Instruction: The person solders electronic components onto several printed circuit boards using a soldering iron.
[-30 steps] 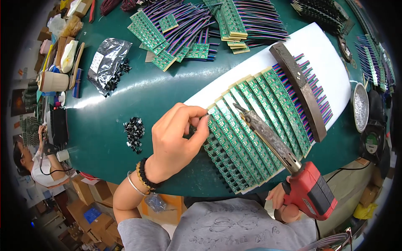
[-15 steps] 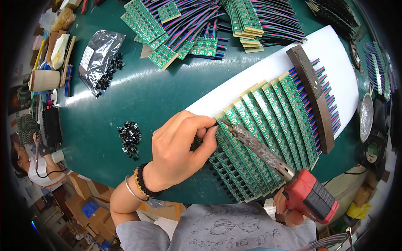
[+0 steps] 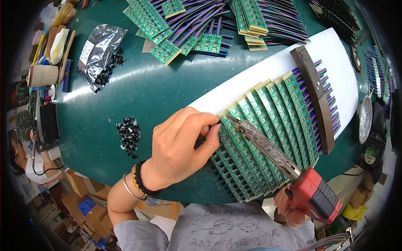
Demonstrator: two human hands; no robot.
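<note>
My left hand (image 3: 178, 146) is closed, thumb and forefinger pinching a small black part (image 3: 219, 122) at the left end of a row of green circuit boards (image 3: 274, 125). Most of that part is hidden by the fingertips. My right hand (image 3: 287, 207) is wrapped round the red soldering gun (image 3: 316, 194), partly behind its body. The gun's iron tip reaches the boards just right of my left fingertips; whether it touches is too small to tell. Along the nearest board, several black parts (image 3: 228, 171) sit in a line. A dark bar (image 3: 315, 90) lies across the boards' coloured wires.
White foam sheet (image 3: 238, 90) lies under the boards. To the left are a pile of black parts (image 3: 129, 136) and a silvery plastic bag (image 3: 100, 52) spilling more. Wired boards (image 3: 146, 23) are stacked at the back. A metal dish (image 3: 365, 119) stands right; another person (image 3: 37, 163) sits far left.
The view has shifted slightly. My left hand and the soldering gun keep nearly the same places at the board's edge; the pinch and grip are unchanged.
</note>
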